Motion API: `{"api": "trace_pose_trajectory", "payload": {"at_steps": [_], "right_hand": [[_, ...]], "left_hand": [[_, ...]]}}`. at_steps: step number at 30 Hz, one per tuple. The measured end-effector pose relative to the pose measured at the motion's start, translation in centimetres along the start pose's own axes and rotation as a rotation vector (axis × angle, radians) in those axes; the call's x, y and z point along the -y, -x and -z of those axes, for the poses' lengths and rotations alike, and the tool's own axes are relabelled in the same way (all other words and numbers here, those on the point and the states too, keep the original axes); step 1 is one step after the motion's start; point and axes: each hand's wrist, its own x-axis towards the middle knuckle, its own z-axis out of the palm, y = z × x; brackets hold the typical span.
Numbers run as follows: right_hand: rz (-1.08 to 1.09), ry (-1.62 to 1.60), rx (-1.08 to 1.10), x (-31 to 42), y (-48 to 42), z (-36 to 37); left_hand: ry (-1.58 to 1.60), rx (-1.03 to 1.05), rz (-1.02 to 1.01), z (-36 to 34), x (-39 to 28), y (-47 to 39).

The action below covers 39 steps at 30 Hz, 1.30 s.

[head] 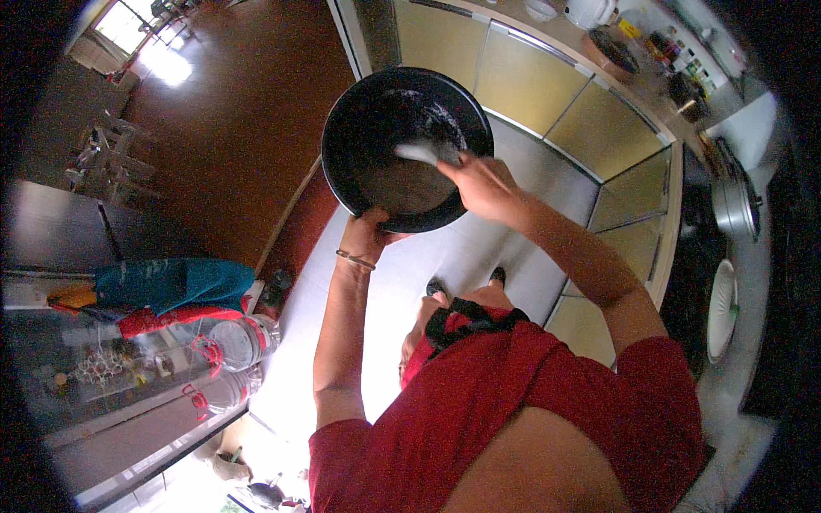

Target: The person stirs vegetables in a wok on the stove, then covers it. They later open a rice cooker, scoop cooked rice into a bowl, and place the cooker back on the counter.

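A round black pan or bowl [385, 186] is held out in front of me, its open side facing me. My left hand [365, 237], with a bangle at the wrist, grips its lower left rim. Inside, my right hand [484, 186] holds a pale, blurred implement [417, 152] by its end; its exact kind cannot be told. Whitish streaks or residue mark the upper part of the black inner surface.
Yellow-fronted cabinets [532, 80] run along the right under a counter. A lidded metal pot [734, 202] and a white ribbed plate [723, 311] are at far right. Large clear bottles [240, 343] and a teal cloth [176, 282] are at left.
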Motion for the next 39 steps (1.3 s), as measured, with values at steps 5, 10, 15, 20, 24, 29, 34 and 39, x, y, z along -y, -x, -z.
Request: {"api": "trace_pose_trajectory", "payload": {"at_steps": [5,10,15,20,24,29,34,39], "right_hand": [[-0.144,-0.169,-0.174,-0.3,0.1,0.4],[-0.258,-0.210,-0.317,0.2,-2.1,-0.9],[-0.181,-0.235,-0.317,1.6,-4.5,-2.3],[-0.092,-0.150,-0.187,2.9,-4.3,-1.0],[0.126,-0.083,-0.064,2.8,-3.2,-0.5],[0.308,0.045,0.160,2.2,-0.6,1.4],[0.245,0.129,0.167,0.7,0.0,3.7],[0.068,0.011,0.123,0.9,-3.4,1.8]], "left_hand": [[0.003,-0.027,-0.046,0.0,0.1,0.1],[0.121,0.047,-0.016,-0.4,0.1,-0.3],[0.045,0.057,0.027,-1.1,-0.9,0.4],[-0.016,0.097,0.052,-1.0,-1.4,0.2],[-0.038,0.094,0.060,-0.3,-0.9,-0.3],[-0.014,0.142,0.022,-0.7,-1.2,-0.1],[-0.018,0.140,-0.004,-1.0,-0.9,0.1],[-0.051,0.127,0.031,-0.6,-0.5,-0.2]]}}
